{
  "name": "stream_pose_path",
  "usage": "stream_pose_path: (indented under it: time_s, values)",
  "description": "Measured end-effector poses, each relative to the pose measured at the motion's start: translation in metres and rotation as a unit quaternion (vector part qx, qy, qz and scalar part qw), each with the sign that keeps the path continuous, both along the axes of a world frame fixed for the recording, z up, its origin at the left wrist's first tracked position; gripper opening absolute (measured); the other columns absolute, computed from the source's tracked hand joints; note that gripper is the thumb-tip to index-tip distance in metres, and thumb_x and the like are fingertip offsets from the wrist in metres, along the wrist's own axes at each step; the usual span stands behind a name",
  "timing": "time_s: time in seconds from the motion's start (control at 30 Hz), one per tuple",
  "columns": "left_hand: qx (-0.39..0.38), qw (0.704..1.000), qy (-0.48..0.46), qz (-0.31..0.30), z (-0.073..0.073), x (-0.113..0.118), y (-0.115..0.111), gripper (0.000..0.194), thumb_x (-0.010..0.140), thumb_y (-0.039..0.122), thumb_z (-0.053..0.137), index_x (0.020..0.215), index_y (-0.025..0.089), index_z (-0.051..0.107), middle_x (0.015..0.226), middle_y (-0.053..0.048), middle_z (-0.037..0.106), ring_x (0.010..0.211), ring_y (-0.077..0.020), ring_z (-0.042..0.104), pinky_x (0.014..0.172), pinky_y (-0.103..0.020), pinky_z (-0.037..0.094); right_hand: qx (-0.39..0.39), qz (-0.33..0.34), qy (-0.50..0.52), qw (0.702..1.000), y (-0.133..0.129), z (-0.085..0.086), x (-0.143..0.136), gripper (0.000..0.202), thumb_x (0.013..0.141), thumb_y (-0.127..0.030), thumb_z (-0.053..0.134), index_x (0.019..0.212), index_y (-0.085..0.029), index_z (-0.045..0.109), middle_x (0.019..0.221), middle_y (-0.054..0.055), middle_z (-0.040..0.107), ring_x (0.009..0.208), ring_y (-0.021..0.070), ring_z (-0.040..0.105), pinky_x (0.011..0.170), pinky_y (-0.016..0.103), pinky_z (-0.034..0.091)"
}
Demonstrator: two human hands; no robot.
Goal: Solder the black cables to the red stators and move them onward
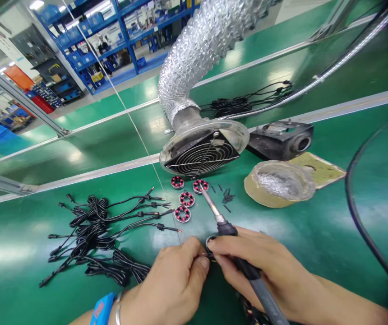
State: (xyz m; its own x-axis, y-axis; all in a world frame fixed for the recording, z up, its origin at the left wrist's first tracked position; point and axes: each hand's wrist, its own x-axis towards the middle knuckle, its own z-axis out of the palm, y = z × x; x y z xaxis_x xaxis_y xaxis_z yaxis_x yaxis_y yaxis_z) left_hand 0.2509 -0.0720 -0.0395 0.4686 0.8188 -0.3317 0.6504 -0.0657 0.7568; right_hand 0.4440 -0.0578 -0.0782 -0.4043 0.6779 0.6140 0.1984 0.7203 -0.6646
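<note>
My right hand [268, 266] is closed around the dark handle of a soldering iron [227, 229], whose metal tip points up and away toward the round parts. Its thumb and finger also meet a small round part [210, 243], mostly hidden by the fingers. My left hand [177, 275] is closed in a pinch beside it, at thin wires near that part. Beyond the hands lie several round parts with red and black segments [187, 199]. Bundled black cables [90, 225] with bare ends are spread at the left. Small black tubes [228, 197] lie right of the round parts.
A fan with a wire grille [202, 159] hangs from a silver duct [194, 58] above the bench. At the right are a black soldering stand [282, 140], a tape roll filled with foil [279, 184] and a yellow plate [319, 169]. A black cable [353, 203] curves down the right side.
</note>
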Motion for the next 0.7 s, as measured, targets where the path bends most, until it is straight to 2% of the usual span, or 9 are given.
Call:
stream_pose_path:
  time_s: [0.17, 0.27, 0.47, 0.6, 0.7]
  values:
    - [0.017, 1.000, 0.013, -0.015, 0.0019, -0.0006, 0.0024, 0.016, 0.099, 0.026, 0.036, 0.094, 0.022, 0.051, 0.085, -0.003, 0.064, 0.072, -0.0178, 0.053, 0.069, -0.028, 0.041, -0.007, 0.031, 0.009, 0.999, 0.0027, -0.0050, -0.0005, 0.042, 0.085, 0.002, 0.051, 0.121, -0.019, 0.051, 0.083, 0.001, 0.064, 0.066, 0.0120, 0.051, 0.060, 0.024, 0.045]
    - [0.024, 0.999, 0.022, -0.018, 0.0021, -0.0001, 0.0021, 0.016, 0.098, 0.027, 0.037, 0.092, 0.022, 0.051, 0.082, -0.003, 0.064, 0.070, -0.0181, 0.054, 0.068, -0.029, 0.041, -0.014, 0.041, 0.014, 0.999, 0.0028, -0.0048, -0.0009, 0.043, 0.085, 0.003, 0.051, 0.122, -0.019, 0.052, 0.084, 0.001, 0.065, 0.068, 0.0119, 0.053, 0.061, 0.023, 0.046]
    - [0.020, 1.000, 0.018, -0.011, 0.0019, 0.0015, 0.0015, 0.016, 0.097, 0.024, 0.039, 0.093, 0.021, 0.054, 0.082, -0.004, 0.065, 0.071, -0.0192, 0.057, 0.067, -0.029, 0.041, -0.005, 0.006, 0.011, 1.000, -0.0003, -0.0026, -0.0030, 0.038, 0.084, 0.001, 0.055, 0.118, -0.018, 0.053, 0.083, 0.002, 0.065, 0.066, 0.0129, 0.052, 0.061, 0.025, 0.046]
    - [0.010, 1.000, 0.015, -0.007, 0.0009, 0.0016, 0.0026, 0.017, 0.097, 0.025, 0.038, 0.089, 0.021, 0.053, 0.082, -0.004, 0.064, 0.070, -0.0186, 0.055, 0.066, -0.029, 0.040, 0.012, 0.015, 0.008, 1.000, -0.0015, -0.0065, -0.0049, 0.035, 0.088, -0.003, 0.053, 0.119, -0.018, 0.053, 0.075, 0.000, 0.062, 0.061, 0.0136, 0.049, 0.054, 0.025, 0.042]
    - [0.017, 1.000, 0.014, -0.006, 0.0013, 0.0011, 0.0044, 0.015, 0.096, 0.023, 0.040, 0.088, 0.021, 0.052, 0.081, -0.003, 0.062, 0.071, -0.0173, 0.053, 0.066, -0.028, 0.038, -0.009, 0.005, 0.009, 1.000, 0.0015, -0.0056, -0.0020, 0.032, 0.089, -0.004, 0.054, 0.117, -0.019, 0.054, 0.080, 0.001, 0.065, 0.064, 0.0128, 0.053, 0.056, 0.024, 0.044]
